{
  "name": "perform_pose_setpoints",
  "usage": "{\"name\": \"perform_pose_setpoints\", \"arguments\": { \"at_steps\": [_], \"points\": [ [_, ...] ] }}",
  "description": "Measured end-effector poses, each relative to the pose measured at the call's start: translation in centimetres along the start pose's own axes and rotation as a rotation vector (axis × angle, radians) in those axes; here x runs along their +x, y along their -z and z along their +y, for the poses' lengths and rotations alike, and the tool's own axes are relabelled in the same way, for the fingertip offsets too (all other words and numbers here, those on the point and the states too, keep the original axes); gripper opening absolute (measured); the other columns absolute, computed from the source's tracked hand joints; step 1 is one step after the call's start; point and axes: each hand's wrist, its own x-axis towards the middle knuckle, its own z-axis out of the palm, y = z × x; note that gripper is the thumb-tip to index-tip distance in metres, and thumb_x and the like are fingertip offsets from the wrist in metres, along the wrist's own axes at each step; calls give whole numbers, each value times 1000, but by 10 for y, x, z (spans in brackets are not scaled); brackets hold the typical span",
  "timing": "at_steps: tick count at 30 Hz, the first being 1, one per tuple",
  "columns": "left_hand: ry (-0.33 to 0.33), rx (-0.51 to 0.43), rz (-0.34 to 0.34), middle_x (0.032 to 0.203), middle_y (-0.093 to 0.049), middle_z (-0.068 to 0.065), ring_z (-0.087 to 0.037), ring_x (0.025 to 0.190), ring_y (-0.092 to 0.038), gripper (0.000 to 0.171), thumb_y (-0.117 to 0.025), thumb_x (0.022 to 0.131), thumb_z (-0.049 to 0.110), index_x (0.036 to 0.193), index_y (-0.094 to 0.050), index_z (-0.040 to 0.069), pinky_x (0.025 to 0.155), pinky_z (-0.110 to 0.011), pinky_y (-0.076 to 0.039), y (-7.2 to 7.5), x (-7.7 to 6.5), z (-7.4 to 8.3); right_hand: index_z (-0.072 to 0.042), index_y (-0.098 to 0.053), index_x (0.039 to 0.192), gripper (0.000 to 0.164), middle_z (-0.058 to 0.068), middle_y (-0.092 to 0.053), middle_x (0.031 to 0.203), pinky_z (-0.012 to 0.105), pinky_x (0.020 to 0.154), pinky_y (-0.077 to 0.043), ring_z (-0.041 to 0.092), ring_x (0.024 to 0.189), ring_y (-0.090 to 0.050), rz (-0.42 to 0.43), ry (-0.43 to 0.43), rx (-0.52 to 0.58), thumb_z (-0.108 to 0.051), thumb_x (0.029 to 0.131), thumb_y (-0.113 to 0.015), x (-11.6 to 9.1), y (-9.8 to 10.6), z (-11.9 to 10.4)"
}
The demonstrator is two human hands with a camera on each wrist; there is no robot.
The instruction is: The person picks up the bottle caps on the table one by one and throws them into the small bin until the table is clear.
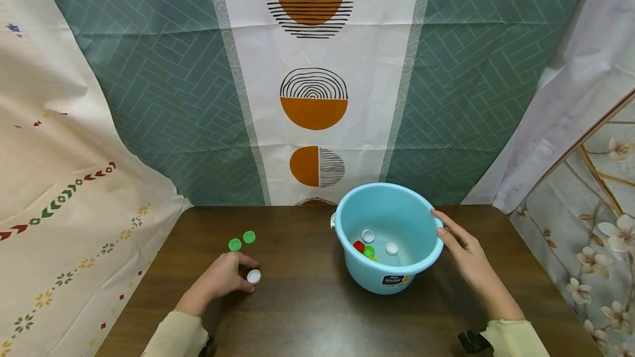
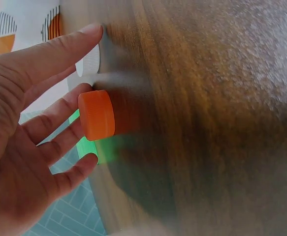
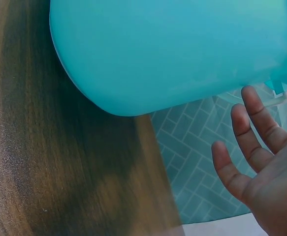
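Observation:
My left hand [image 1: 225, 277] is low over the table's left part, thumb and forefinger on either side of a white bottle cap [image 1: 253, 276]. Whether they touch it I cannot tell. An orange bottle cap [image 2: 96, 115] stands beside the other, spread fingers in the left wrist view; the hand mostly hides it from the head view. Two green caps [image 1: 235, 244] lie just beyond. My right hand [image 1: 466, 258] touches the rim of a light blue bucket [image 1: 364, 274] with extended fingers. Inside the bucket are a red cap [image 1: 359, 245], green and yellow caps, and two white caps [image 1: 392, 248].
The brown wooden table [image 1: 297, 318] ends at a patterned curtain [image 1: 317, 125] behind. A white handle joint [image 1: 333, 220] sticks out at the bucket's left side. Patterned cloths hang at the left and right.

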Motion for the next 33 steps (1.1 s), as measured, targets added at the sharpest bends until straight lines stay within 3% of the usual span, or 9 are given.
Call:
{"name": "perform_pose_setpoints", "arguments": {
  "at_steps": [7,14,24,33],
  "points": [
    [4,-8,0,89,-68,9,-15,79,-61,39,-94,61,20,96,-78,17,65,-30,-50,-1,-1,0,-25,-38,152,46,9,-37,153,15,87,-45,-2,123,-45,0,-7,-6,-28,106,-44,0,0,0],
    [23,-6,5,84,-67,6,-15,76,-59,41,-93,61,18,98,-77,12,64,-30,-49,-1,-1,3,-25,-39,152,46,10,-37,153,15,86,-45,-3,122,-45,-1,-7,-6,-28,106,-44,-1,0,0],
    [2,-28,18,88,-69,7,-16,80,-62,31,-92,63,18,91,-77,15,65,-28,-51,0,0,2,-26,-39,151,46,7,-37,153,15,87,-45,-3,122,-46,3,-21,-11,-31,106,-44,0,0,1],
    [20,-92,62,92,-70,6,-17,88,-65,30,-88,70,17,97,-75,13,70,-29,-53,3,6,15,-28,-40,150,45,1,-38,153,14,88,-43,-3,124,-44,13,-27,-34,-32,106,-44,0,1,4]
  ]
}}
